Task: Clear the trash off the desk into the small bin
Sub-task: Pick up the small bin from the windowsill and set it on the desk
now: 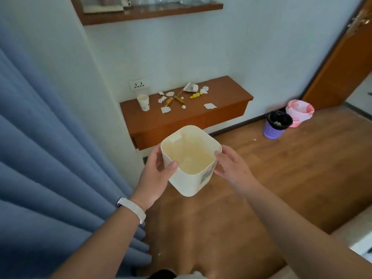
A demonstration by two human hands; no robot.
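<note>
Holding the small bin [188, 183] mid-air, well short of the counter [203, 118]: left hand [155, 175] and right hand [231, 168] each keep a grip clasped on its sides. Bin empty; trash [166, 109] lies on the counter, untouched. Fetch step. Next, likely: bring bin alongside, free one hand.

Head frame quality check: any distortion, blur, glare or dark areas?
Head view: wide-angle bending bows the curtain and door at the edges; soft light, no glare; the held bin fairly sharp; paper scraps on the desk small and soft.

The small bin [187, 184] is cream, empty and held up; paper scraps [165, 110] and wrappers [195, 95] lie on the desk [227, 93].
</note>
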